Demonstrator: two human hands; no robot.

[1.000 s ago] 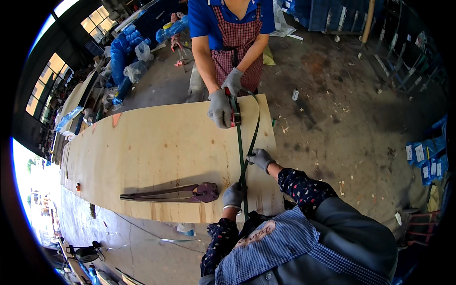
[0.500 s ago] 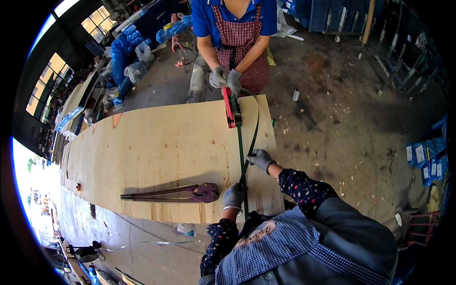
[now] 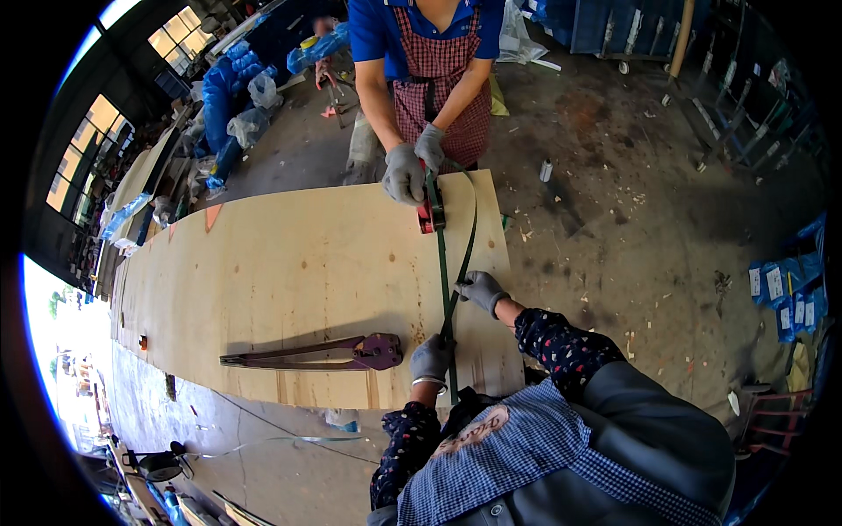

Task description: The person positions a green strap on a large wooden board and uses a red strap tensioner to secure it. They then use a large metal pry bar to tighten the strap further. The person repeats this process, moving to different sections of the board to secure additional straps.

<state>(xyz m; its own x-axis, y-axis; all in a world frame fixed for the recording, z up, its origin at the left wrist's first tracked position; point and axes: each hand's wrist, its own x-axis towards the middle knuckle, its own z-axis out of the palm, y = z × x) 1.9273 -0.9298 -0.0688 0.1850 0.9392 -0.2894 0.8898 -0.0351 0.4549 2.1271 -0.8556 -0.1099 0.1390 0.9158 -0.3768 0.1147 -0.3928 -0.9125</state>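
Observation:
A dark green packing strap (image 3: 444, 272) runs along the right end of the plywood stack (image 3: 307, 272), from a red strapping tensioner (image 3: 430, 216) at the far edge to the near edge. Its loose end loops back and crosses it. My left hand (image 3: 431, 359), in a grey glove, is closed on the strap near the front edge. My right hand (image 3: 481, 293), gloved too, pinches the loose length of strap farther up. Across the stack, a co-worker's gloved hands (image 3: 409, 172) work at the tensioner. Left of my left hand lies a purple long-handled crimping tool (image 3: 377, 351).
The co-worker in a checked apron (image 3: 438, 101) stands at the far edge. Blue plastic-wrapped bundles (image 3: 219, 105) lie at the back left. A strap reel (image 3: 160, 465) stands on the floor at lower left. Blue packages (image 3: 794, 298) and a reddish rack (image 3: 776, 416) are at right.
One of the co-worker's hands has come forward and down along the tensioner. My hands have stayed nearly in place on the strap.

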